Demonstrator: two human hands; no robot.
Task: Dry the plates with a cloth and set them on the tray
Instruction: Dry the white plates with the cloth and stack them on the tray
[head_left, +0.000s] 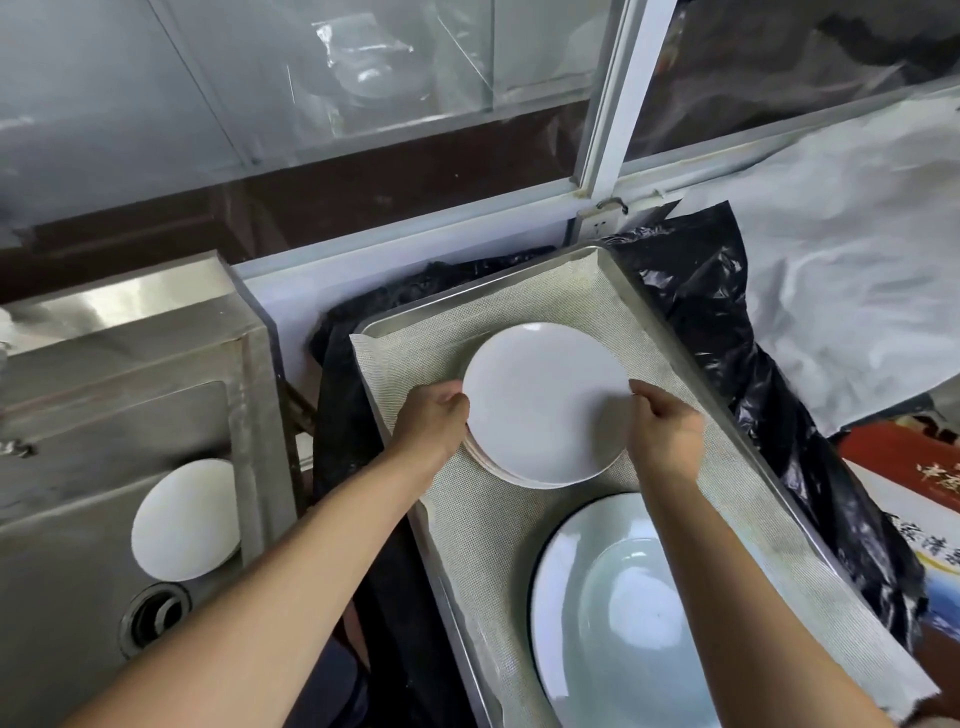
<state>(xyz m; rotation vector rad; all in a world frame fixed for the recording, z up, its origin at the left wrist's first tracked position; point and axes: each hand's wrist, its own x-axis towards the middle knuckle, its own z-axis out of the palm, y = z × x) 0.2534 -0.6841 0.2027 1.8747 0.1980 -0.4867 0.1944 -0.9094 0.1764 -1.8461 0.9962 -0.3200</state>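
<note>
A round white plate (543, 400) lies on top of a short stack of white plates on the metal tray (670, 332). The tray is lined with a pale woven mat (483, 525). My left hand (434, 415) grips the top plate's left rim. My right hand (662, 421) grips its right rim. A large oval pale-green dish (618, 618) with a dark rim lies nearer on the same tray. One more white plate (184, 519) leans inside the steel sink (67, 467) at left. No drying cloth shows in either hand.
Black plastic sheeting (727, 332) surrounds the tray's far and right sides. The sink drain (156, 618) sits below the leaning plate. A window frame (608, 104) and clear plastic stand behind. A red printed box (914, 467) lies at right.
</note>
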